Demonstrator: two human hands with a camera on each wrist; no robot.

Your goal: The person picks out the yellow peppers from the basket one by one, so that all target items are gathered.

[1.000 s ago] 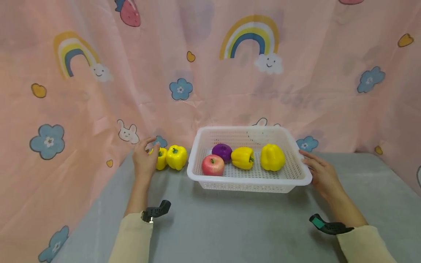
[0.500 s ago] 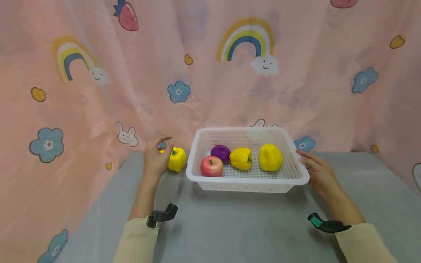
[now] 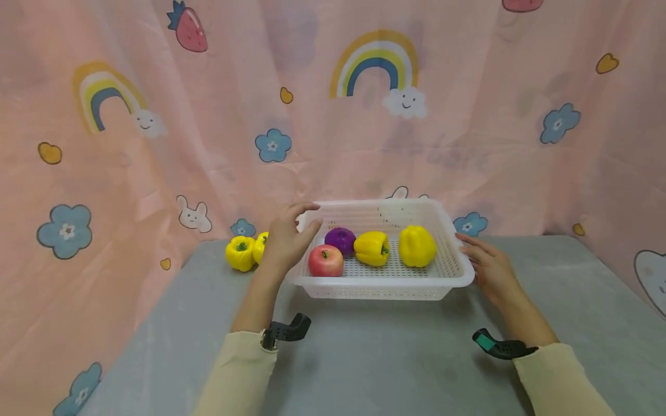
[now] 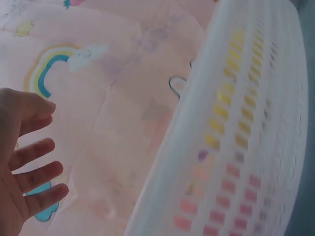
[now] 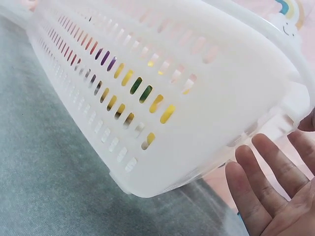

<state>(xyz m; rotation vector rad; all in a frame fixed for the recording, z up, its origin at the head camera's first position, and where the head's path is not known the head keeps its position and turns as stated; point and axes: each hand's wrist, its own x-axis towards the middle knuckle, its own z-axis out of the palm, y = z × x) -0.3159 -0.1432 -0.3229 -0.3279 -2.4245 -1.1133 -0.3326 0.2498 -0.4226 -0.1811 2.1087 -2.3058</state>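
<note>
In the head view a white basket [image 3: 385,282] holds a red apple [image 3: 326,261], a purple round item [image 3: 340,240], a yellow pepper lying on its side [image 3: 371,249] and another yellow pepper [image 3: 417,247]. My left hand [image 3: 287,238] is at the basket's left end, empty, its fingers spread; the left wrist view shows those fingers [image 4: 42,172] apart from the rim. At the basket's right end my right hand [image 3: 491,267] has its fingertips at the rim; in the right wrist view its fingers [image 5: 268,172] lie extended beside the end wall.
Two yellow peppers stand on the grey table [image 3: 364,358] left of the basket, one [image 3: 240,253] in plain sight and one [image 3: 259,247] partly behind my left hand. A pink patterned curtain [image 3: 218,115] hangs behind the table.
My left hand has moved right, from the two peppers on the table to the basket's left end. My right hand has stayed at the basket's right end.
</note>
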